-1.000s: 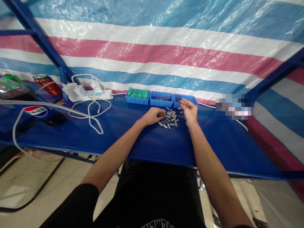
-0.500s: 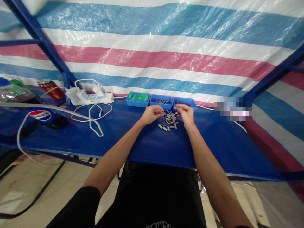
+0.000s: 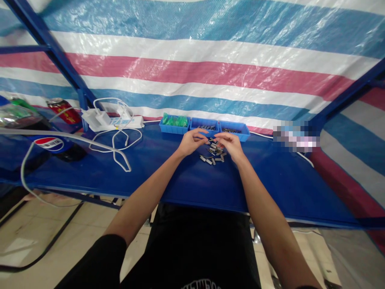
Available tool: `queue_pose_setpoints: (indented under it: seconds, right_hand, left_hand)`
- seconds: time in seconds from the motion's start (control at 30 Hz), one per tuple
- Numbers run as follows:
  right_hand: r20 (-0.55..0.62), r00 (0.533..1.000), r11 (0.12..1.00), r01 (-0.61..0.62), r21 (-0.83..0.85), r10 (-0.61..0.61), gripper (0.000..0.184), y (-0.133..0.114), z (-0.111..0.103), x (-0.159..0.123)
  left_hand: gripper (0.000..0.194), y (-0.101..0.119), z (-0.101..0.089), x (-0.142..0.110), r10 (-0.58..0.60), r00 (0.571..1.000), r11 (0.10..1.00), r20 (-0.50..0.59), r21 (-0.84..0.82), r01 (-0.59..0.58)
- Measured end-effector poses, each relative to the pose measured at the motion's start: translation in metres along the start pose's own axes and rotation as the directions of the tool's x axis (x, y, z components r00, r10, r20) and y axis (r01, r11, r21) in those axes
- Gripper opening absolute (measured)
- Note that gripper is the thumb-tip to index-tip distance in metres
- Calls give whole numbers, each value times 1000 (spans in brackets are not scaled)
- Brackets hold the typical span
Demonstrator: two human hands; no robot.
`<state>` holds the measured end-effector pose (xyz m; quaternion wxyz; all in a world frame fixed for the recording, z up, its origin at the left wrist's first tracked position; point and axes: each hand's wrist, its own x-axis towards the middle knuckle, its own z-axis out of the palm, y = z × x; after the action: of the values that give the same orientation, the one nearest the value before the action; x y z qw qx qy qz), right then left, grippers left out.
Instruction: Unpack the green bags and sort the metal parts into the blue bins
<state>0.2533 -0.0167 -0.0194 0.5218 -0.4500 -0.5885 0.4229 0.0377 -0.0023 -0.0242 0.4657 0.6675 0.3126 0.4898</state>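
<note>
Several small silvery metal cylinders point(image 3: 213, 161) lie in a loose pile on the blue table. Over the pile's left side, my left hand point(image 3: 192, 141) is closed, thumb and fingers pinched at something too small to make out. My right hand point(image 3: 230, 144) faces it from the right, its fingertips also drawn together; what they hold, if anything, is hidden. The two hands' fingertips are close to each other. Right behind them stand a middle blue bin point(image 3: 204, 123) with small metal parts and a right blue bin point(image 3: 245, 132) with thin dark parts.
A left blue bin point(image 3: 174, 129) holds green pieces. Further left are a white power strip point(image 3: 136, 122) with chargers, looped white cables point(image 3: 113, 146), a cola bottle point(image 3: 67, 150) and a red can point(image 3: 63, 111). A striped tarp point(image 3: 192, 72) hangs behind the table.
My right hand has moved left, toward my left hand, and now covers part of the pile. The right bin shows more. The left hand has barely shifted.
</note>
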Motion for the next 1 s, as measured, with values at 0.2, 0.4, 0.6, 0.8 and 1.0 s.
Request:
queue_pose_setpoints:
  seconds: [0.2,0.4,0.6,0.8,1.0]
  right_hand:
    - [74,997,1000,-21,17,20,28,-4,2,-5]
    - [120,992,999,-30,45,25,31,-9,5,-9]
    - [118,992,998,-48,43,43,28,-5,3,-8]
    - [49,998,999,-38,33,36,26,-2,-1,-4]
    - [-241,969,998,61,1,-59,33,4,-12,6]
  left_hand:
    - [43,-1,1,1,50,999,998,5,30,-51]
    - [44,1,1,0,71,997,997,27,24,-72]
    - [45,0,3,-2,71,997,995,36,69,-73]
    - [24,0,3,-4,125,992,950,31,284,-128]
    - [12,4,-2,-5,187,908,794,374,487,-364]
